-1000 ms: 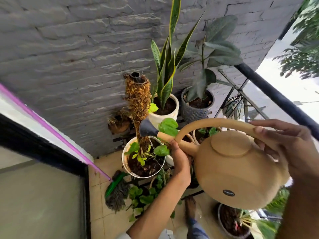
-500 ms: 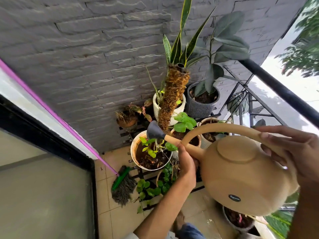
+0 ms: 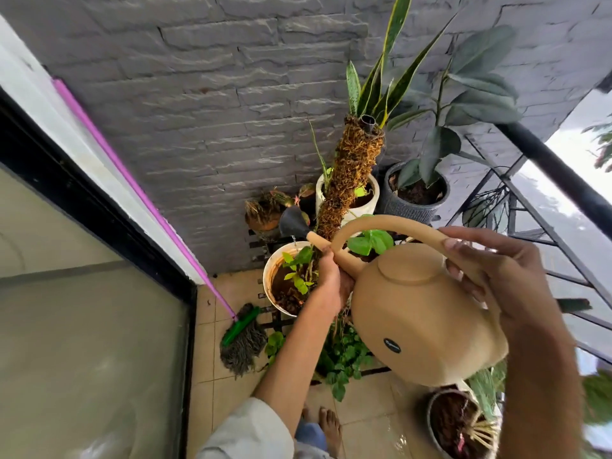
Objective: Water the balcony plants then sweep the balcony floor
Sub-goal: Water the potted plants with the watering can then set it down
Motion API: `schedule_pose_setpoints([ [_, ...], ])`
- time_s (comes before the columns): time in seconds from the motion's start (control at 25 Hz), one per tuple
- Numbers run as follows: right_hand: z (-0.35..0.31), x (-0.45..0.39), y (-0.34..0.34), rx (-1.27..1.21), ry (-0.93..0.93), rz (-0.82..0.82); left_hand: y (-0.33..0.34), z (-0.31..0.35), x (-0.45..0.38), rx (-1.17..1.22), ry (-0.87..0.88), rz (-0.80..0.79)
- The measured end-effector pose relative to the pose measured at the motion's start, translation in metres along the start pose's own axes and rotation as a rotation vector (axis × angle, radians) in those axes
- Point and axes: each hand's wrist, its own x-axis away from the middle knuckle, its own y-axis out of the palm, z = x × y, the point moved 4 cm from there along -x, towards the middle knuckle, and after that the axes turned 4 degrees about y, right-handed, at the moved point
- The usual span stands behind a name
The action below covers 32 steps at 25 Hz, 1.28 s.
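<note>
Grey stone wall (image 3: 205, 104), beige floor tiles (image 3: 361, 412), black railing (image 3: 556, 173), possibly glass door (image 3: 82, 326).

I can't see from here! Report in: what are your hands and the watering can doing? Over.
Left hand grips spout. Right hand holds handle. Watering can tipped, rose over the white pot with the moss pole. Nothing blocking. Mop on floor, untouched.

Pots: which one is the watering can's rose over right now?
The white pot with the moss pole, front left of the stand. The rose hangs above its rim; the grey textured pot and others sit further back.
</note>
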Motion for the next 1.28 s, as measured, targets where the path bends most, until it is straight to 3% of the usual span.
schedule_pose_setpoints([
  [0.52, -0.004, 0.012, 0.011, 0.058, -0.007, -0.008, -0.044, -0.021, 0.041, 0.116, 0.118, -0.070],
  [0.84, 0.005, 0.063, 0.008, 0.028, -0.007, 0.061, -0.076, -0.034, 0.072, 0.065, 0.218, -0.287],
  [1.28, 0.035, 0.156, 0.025, 0.054, 0.068, 0.179, -0.149, -0.073, 0.109, -0.162, 0.047, -0.259],
])
